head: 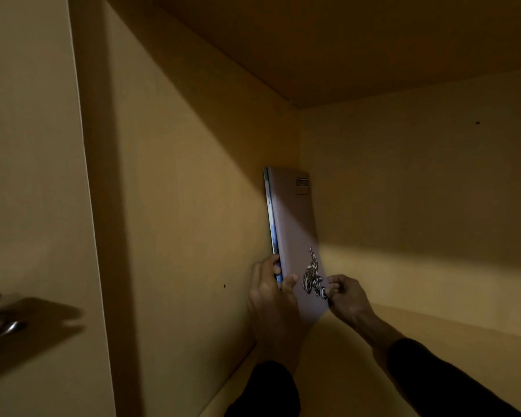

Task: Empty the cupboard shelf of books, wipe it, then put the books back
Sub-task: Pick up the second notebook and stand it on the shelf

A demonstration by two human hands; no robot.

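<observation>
Both sleeves (433, 383) reach in: left hand (268, 296) grips the books (295, 224) upright against the side wall (193, 191); right hand (345, 293) pinches the cover's edge, steadying.

Both dark-sleeved arms reach forward; left hand (271, 299) grips with curled fingers; right hand (345, 293) pinches.

Thin grey book (294, 224) with a black-and-white vehicle drawing low on the cover, standing upright in the back left corner of the cupboard shelf (418, 323), close against the left wall. Second thin book (270, 212) with a blue-green edge pressed just behind it.
</observation>
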